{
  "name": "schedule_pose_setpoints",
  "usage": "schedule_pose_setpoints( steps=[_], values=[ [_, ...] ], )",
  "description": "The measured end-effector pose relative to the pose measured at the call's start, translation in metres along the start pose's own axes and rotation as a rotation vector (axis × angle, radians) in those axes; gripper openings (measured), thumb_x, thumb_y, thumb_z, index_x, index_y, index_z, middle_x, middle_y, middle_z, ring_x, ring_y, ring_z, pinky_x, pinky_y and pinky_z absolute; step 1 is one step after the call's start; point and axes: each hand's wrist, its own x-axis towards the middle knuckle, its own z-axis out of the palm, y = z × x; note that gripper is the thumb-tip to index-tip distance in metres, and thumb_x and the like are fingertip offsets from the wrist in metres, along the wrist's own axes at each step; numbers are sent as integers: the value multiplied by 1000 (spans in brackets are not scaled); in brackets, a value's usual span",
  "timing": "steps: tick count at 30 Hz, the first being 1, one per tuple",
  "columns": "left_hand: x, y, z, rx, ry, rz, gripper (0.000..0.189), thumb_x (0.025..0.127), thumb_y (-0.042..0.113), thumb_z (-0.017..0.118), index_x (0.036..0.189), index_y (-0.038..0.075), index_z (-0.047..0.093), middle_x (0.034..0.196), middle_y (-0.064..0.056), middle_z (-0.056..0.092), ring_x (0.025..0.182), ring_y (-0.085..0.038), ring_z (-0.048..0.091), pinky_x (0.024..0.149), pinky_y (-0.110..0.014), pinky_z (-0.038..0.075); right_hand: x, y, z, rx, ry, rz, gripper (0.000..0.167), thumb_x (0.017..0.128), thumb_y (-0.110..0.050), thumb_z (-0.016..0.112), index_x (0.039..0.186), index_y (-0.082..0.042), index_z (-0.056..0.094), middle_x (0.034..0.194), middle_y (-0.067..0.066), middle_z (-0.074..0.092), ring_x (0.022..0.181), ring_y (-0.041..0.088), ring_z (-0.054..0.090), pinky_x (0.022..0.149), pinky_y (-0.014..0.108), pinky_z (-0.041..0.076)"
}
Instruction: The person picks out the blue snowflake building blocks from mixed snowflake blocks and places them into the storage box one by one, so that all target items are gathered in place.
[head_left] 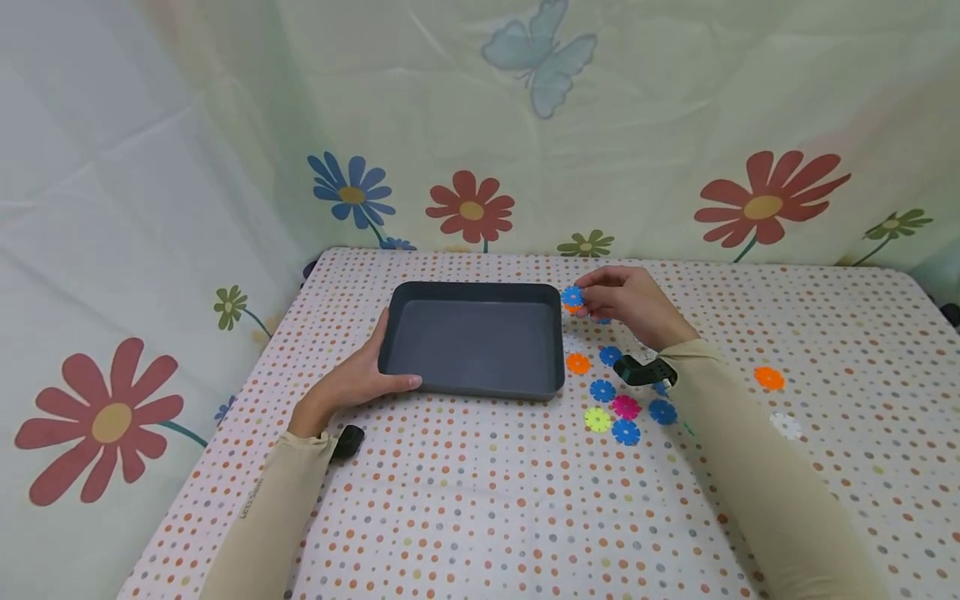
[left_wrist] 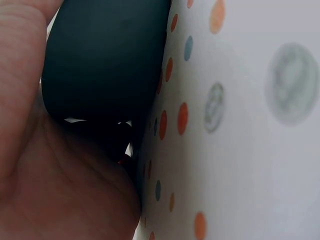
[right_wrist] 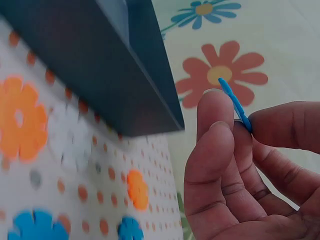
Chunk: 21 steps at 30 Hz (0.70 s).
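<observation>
A dark grey rectangular tray (head_left: 480, 342) lies on the dotted cloth with nothing in it. My left hand (head_left: 363, 375) grips its near left corner, thumb along the front side and fingers along the left side; in the left wrist view the tray's dark wall (left_wrist: 105, 60) fills the space beside the palm. Just past the tray's right rim, my right hand (head_left: 626, 302) pinches a blue notched plastic disc (head_left: 572, 295) between thumb and fingertips. The right wrist view shows this blue disc (right_wrist: 235, 105) edge-on, above the tabletop.
Right of the tray lie several loose notched discs, among them an orange disc (head_left: 578, 363), a pink disc (head_left: 626, 407) and a yellow disc (head_left: 597, 419). Farther right are another orange disc (head_left: 768, 378) and a white disc (head_left: 786, 425). A flowered curtain (head_left: 637, 167) hangs behind the table.
</observation>
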Motion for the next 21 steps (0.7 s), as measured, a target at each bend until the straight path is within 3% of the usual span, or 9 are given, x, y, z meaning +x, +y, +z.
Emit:
schedule_pose_setpoints(
  steps=[8,21],
  values=[
    [0,-1,2,-7,3,-9,139,85,64,82,170,24,-20,178,-8,-11,161,-40,11,122,-66,23,14,-4,21,78,-52,-9,36,109,-14,64,133,13,60,104,10,74,90,21,76,90,35,59],
    [1,-2,0,-28,0,4,140,84,65,82,170,23,-20,178,-8,-11,162,-39,9,123,-66,22,39,-9,54,110,-82,-44,32,107,-10,66,128,14,63,101,13,74,84,21,75,77,27,60]
  ],
)
